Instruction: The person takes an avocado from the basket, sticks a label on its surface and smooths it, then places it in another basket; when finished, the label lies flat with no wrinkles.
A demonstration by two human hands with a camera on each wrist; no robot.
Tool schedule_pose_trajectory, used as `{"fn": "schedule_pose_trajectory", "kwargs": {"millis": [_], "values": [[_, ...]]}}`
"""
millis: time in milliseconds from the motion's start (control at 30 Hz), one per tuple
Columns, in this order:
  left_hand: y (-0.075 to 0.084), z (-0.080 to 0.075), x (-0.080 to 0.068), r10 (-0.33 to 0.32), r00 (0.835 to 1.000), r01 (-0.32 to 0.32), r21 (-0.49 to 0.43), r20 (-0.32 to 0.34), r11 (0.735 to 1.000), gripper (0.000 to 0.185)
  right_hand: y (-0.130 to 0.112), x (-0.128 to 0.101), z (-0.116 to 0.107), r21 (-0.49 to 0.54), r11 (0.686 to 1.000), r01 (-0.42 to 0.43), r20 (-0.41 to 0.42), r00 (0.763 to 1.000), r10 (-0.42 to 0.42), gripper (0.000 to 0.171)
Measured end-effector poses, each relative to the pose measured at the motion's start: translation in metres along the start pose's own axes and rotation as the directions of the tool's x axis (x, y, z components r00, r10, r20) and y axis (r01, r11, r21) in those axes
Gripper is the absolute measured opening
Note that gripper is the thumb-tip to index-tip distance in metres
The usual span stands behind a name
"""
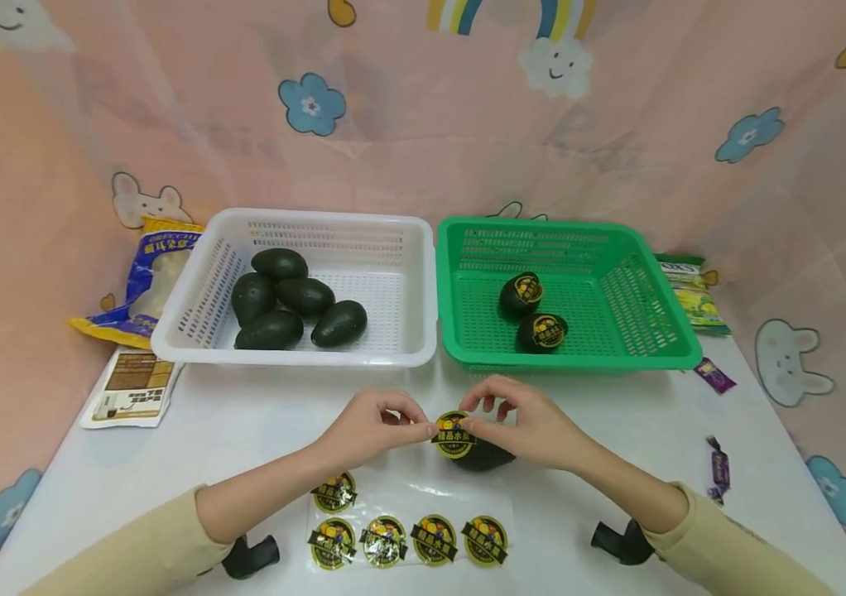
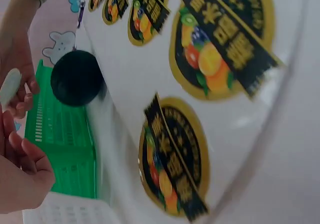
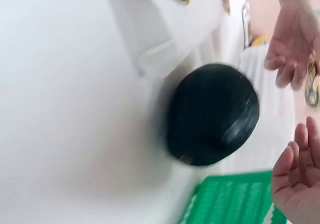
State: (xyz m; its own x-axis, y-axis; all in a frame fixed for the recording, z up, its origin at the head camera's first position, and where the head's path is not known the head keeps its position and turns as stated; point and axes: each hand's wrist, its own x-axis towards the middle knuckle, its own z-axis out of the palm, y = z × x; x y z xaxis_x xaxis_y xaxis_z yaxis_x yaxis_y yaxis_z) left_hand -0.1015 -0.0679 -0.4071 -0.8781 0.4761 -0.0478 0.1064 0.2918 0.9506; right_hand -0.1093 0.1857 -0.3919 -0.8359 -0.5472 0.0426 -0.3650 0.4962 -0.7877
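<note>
Both hands, left (image 1: 372,426) and right (image 1: 523,422), pinched one sticker (image 1: 454,433) above the avocado (image 1: 484,455); the green basket (image 1: 654,352) sat at one o'clock.

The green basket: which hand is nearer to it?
Right. The right hand pinches the sticker just in front of the green basket; the left hand pinches it further left, before the white basket.
</note>
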Motion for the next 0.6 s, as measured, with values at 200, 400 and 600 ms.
{"fn": "schedule_pose_trajectory", "kwargs": {"millis": [200,400,600], "values": [[-0.003,0.023,0.007,-0.017,1.000,0.016,-0.146,-0.004,0.989,0.012,0.014,-0.016,-0.006,0.077,0.989,-0.122,-0.039,0.991,0.126,0.007],[-0.014,0.040,0.011,-0.010,1.000,0.011,0.021,-0.017,1.000,0.012,0.026,-0.028,-0.003,-0.042,0.995,-0.093,-0.068,0.994,0.090,0.009],[-0.023,0.046,0.019,0.071,0.995,-0.053,0.244,-0.064,0.968,0.012,0.041,-0.028,0.007,-0.174,0.983,-0.057,-0.152,0.988,0.030,0.011]]}}
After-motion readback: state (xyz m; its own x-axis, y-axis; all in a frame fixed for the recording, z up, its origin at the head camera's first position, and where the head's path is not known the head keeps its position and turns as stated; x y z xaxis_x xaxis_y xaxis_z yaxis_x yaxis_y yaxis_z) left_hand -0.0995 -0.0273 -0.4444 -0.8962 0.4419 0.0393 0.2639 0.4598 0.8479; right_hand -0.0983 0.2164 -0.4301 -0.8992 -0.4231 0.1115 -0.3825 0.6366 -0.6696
